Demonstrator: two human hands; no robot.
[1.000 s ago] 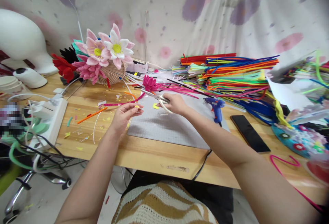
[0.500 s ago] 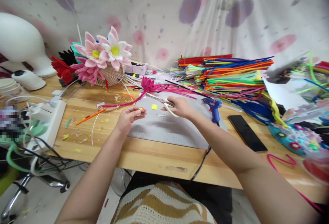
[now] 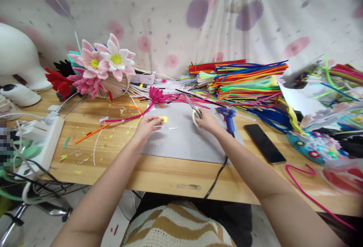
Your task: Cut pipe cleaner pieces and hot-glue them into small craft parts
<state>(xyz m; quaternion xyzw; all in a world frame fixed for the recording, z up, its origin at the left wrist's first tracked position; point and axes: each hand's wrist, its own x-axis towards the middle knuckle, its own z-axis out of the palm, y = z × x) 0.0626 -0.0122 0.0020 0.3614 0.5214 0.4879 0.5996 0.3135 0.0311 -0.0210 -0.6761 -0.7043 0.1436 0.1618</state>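
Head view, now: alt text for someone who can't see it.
A person's right hand holds white-handled scissors above a gray mat; the left hand is beside a small yellow piece. Beyond are a magenta flower and bundled pipe cleaners, with a blue glue gun and phone at right.

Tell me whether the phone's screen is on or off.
Off, by its look: the phone lies face up on the table, showing plain black with nothing lit.

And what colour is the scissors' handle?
The scissors' handle is off-white, shown in the head view.
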